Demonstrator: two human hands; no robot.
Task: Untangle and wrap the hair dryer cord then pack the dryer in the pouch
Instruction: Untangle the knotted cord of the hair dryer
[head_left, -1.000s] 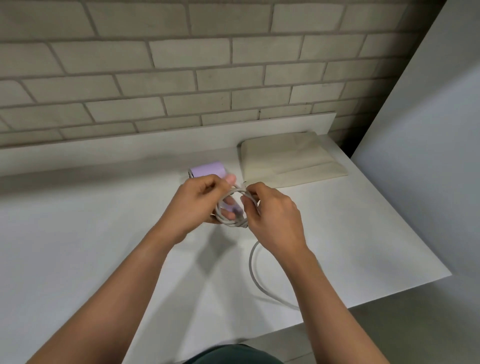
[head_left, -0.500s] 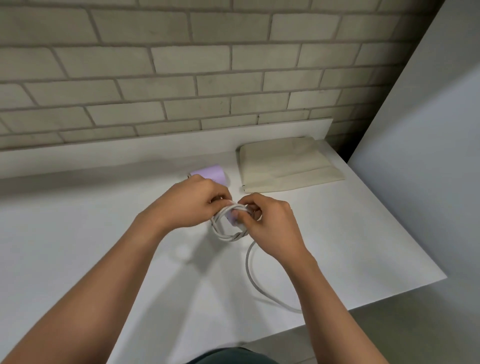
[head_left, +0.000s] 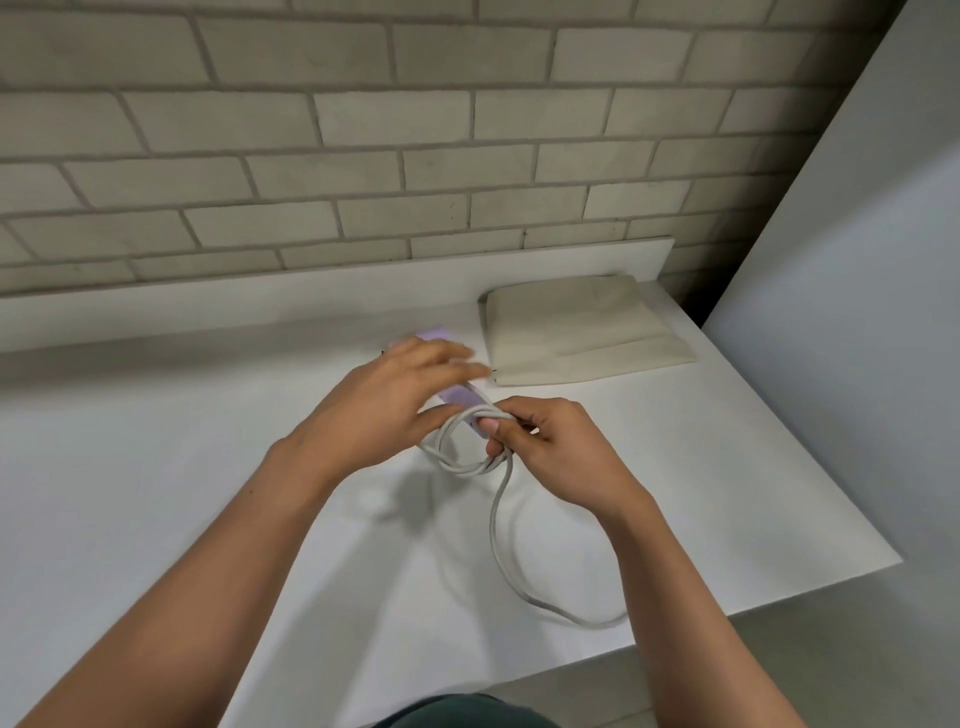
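A lilac hair dryer (head_left: 460, 396) lies on the white counter (head_left: 156, 467), mostly hidden under my hands. Its pale grey cord (head_left: 457, 462) is looped in coils around the handle, and the loose tail runs down toward the counter's front edge. My right hand (head_left: 550, 447) pinches the coils against the handle with thumb and curled fingers. My left hand (head_left: 384, 405) hovers over the dryer with its fingers stretched out and blurred, thumb near the coil. The beige cloth pouch (head_left: 576, 332) lies flat at the back right.
A brick wall rises behind the counter's low white backsplash (head_left: 311, 296). A grey panel (head_left: 857, 312) stands to the right. The cord's tail (head_left: 566, 613) lies close to the counter's front edge.
My left hand has let go of the dryer and spread its fingers above it. My right hand keeps its pinch on the coils, and both hands sit slightly lower.
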